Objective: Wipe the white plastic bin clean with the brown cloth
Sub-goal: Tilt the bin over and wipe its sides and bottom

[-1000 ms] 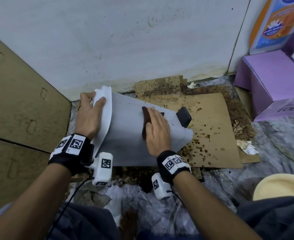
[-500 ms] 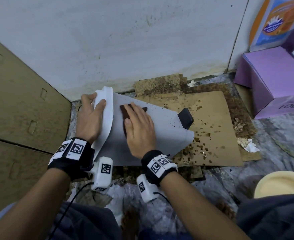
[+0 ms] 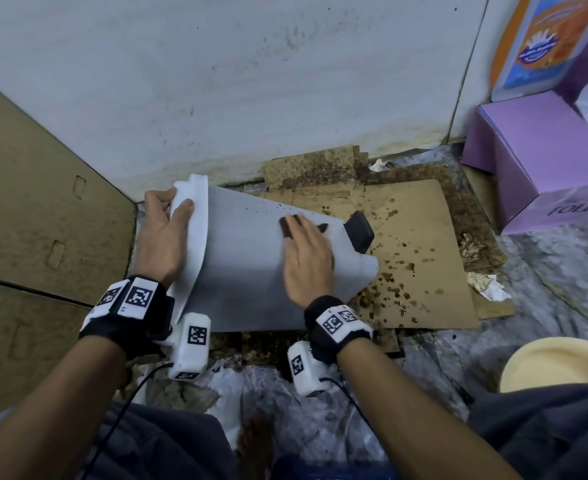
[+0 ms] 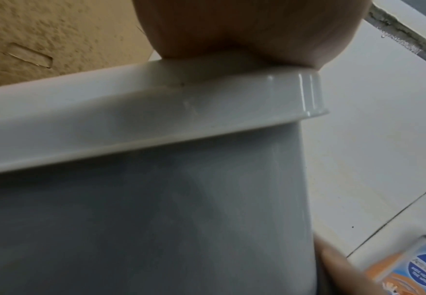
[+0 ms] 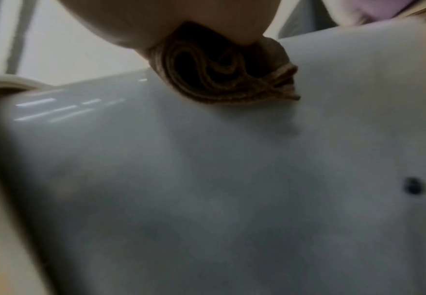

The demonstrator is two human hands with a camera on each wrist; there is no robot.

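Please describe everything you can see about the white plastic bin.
The white plastic bin lies on its side on stained cardboard, its rimmed opening toward the left and its base toward the right, where a black part sticks out. The plastic looks smooth and glossy, with small dark specks along the far edge. The left hand grips the rim; the right hand presses the folded brown cloth flat on the upper side wall.

1. Dim, even indoor light is filling the head view — the wide lens is bending the wall [image 3: 285, 81] at the edges.
2. Both wrist views are looking soft and blurred.
3. Thin glare streaks are showing on the white plastic bin [image 5: 206, 179] — its lower side is falling into grey shadow.
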